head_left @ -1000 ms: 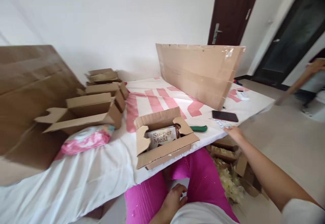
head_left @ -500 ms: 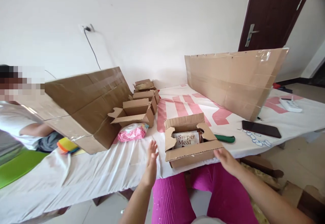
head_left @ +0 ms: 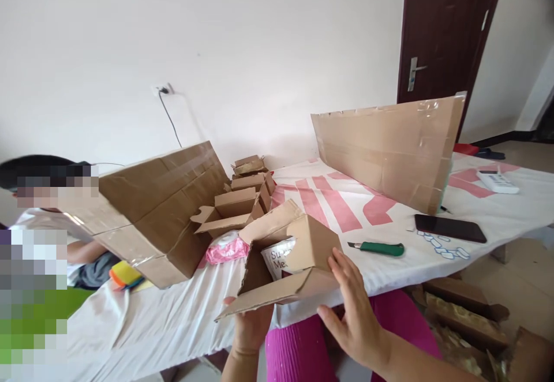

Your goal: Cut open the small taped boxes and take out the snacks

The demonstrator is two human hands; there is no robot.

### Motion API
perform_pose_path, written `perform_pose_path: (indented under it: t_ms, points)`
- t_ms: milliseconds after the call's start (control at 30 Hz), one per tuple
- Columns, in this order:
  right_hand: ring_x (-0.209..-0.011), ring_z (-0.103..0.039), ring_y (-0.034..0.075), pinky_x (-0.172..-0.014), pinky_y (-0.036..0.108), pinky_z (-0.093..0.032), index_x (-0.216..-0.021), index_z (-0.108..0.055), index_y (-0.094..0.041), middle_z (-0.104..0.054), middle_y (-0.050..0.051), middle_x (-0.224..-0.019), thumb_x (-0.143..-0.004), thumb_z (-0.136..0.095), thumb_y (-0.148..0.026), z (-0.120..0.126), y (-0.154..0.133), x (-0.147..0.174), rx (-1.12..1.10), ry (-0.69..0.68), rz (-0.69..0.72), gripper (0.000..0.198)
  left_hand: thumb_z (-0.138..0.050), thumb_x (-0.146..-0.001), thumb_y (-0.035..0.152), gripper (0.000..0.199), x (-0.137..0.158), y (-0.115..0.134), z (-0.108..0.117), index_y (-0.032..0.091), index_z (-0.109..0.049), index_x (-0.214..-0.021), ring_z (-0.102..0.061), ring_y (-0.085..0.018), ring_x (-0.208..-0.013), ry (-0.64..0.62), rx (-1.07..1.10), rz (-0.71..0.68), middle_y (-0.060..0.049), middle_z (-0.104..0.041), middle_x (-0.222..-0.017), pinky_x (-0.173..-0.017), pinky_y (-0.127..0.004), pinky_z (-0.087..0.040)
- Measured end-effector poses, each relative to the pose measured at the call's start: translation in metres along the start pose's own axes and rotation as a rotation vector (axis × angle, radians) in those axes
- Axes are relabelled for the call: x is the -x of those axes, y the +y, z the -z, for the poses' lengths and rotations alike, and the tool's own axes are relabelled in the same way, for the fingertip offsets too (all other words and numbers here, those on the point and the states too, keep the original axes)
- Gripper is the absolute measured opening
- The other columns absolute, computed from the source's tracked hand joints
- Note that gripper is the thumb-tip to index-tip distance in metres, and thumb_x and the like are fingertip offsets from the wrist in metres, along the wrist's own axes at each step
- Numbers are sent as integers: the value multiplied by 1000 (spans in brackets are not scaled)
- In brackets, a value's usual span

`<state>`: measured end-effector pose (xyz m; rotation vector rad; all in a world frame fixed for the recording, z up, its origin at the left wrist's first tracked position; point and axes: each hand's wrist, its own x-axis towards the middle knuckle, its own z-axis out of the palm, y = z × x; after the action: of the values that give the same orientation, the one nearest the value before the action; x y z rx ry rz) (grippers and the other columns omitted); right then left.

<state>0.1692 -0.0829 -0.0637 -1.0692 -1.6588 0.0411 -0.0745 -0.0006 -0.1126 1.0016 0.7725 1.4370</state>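
Observation:
In the head view an open cardboard box [head_left: 319,240] sits turned and tilted at the table's near edge, its flaps raised. Inside lies a white packet [head_left: 283,256] with "Su… Me…" lettering partly visible. My left hand [head_left: 253,327] holds the box from its near left side, most fingers hidden under the front flap. Against the box's right side press the fingers of my right hand [head_left: 355,313], its thumb by the near corner. To the right lies a green utility knife [head_left: 381,248], blade out. A pink wipes pack [head_left: 227,249] touches or nearly touches the box's left flap.
Several open cardboard boxes [head_left: 236,203] line up toward the wall. Large cardboard panels stand left [head_left: 173,197] and right [head_left: 389,151]. A phone [head_left: 450,228] and a white device [head_left: 497,182] lie at right. Another person [head_left: 41,217] is at the left; cardboard scraps [head_left: 465,313] lie below.
Both hands have come onto the box, which was sitting squarely with my left hand apart from it. The box has turned and shifted left, uncovering more of the utility knife. The view has shifted.

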Motion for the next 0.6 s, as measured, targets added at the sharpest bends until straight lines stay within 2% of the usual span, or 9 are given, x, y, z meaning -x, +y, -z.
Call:
perform_pose_path:
  t_ms: [67, 167, 233, 300, 400, 467, 500, 533, 600]
  points:
    - [-139, -36, 33, -110, 54, -38, -149, -27, -23, -37, 14, -152, -95, -47, -42, -4, 25, 13, -98, 37, -110, 61, -51, -71, 82, 73, 3, -2, -1, 23, -72, -108, -49, -36, -128, 7, 45, 47, -9, -72, -111, -110, -55, -35]
    - [-124, -55, 28, -101, 47, -48, -136, -44, -20, -57, 15, -133, -99, -33, -48, -2, 70, 31, -218, 1, -315, 48, -60, -80, 63, 63, 5, 0, -12, 25, -60, -129, -40, -31, -137, 3, 11, 92, -7, -61, -134, -115, -48, -30]
    - [-116, -60, 27, -97, 44, -51, -126, -54, -19, -64, 14, -123, -99, -30, -50, 9, 91, 33, -246, -40, -421, 48, -64, -80, 56, 68, 3, 9, -20, 26, -50, -139, -36, -31, -140, -23, -57, 113, -8, -50, -145, -115, -47, -30]
    - [-114, -61, 26, -98, 44, -50, -120, -59, -20, -66, 13, -120, -98, -32, -51, 25, 98, 25, -223, 8, -462, 46, -69, -76, 54, 72, -1, 25, -26, 25, -48, -138, -41, -34, -136, -21, -110, 104, -11, -49, -145, -110, -49, -36]
    - [-117, -58, 25, -103, 44, -46, -118, -59, -21, -63, 12, -122, -99, -36, -47, 51, 80, -3, -178, 195, -349, 40, -75, -70, 48, 57, -7, 57, -39, 22, -59, -119, -54, -30, -123, 140, -162, -111, -11, -61, -127, -102, -45, -43]
    - [-122, -54, 25, -105, 44, -44, -122, -56, -22, -59, 12, -128, -100, -36, -42, 60, 53, -27, -213, 210, -188, 36, -72, -75, 45, 40, -7, 79, -54, 21, -61, -106, -59, -24, -113, 230, -191, -332, -8, -65, -114, -96, -38, -47]
    - [-124, -53, 25, -106, 43, -42, -123, -54, -23, -58, 12, -130, -100, -36, -39, 60, 37, -39, -246, 155, -105, 34, -68, -80, 43, 33, -6, 89, -65, 22, -60, -104, -62, -22, -106, 210, -224, -410, -6, -66, -110, -91, -35, -49]
    - [-125, -52, 25, -106, 43, -43, -125, -53, -24, -57, 11, -132, -100, -36, -38, 58, 22, -52, -274, 67, -32, 33, -62, -85, 42, 27, -5, 96, -77, 22, -60, -104, -64, -21, -100, 125, -299, -436, -6, -67, -106, -86, -34, -51]
    - [-126, -52, 25, -103, 41, -46, -126, -52, -24, -57, 12, -133, -99, -39, -36, 49, -3, -75, -259, -160, 38, 32, -50, -92, 38, 22, -1, 105, -102, 22, -61, -104, -67, -21, -92, -151, -587, -400, -7, -70, -100, -80, -35, -54]
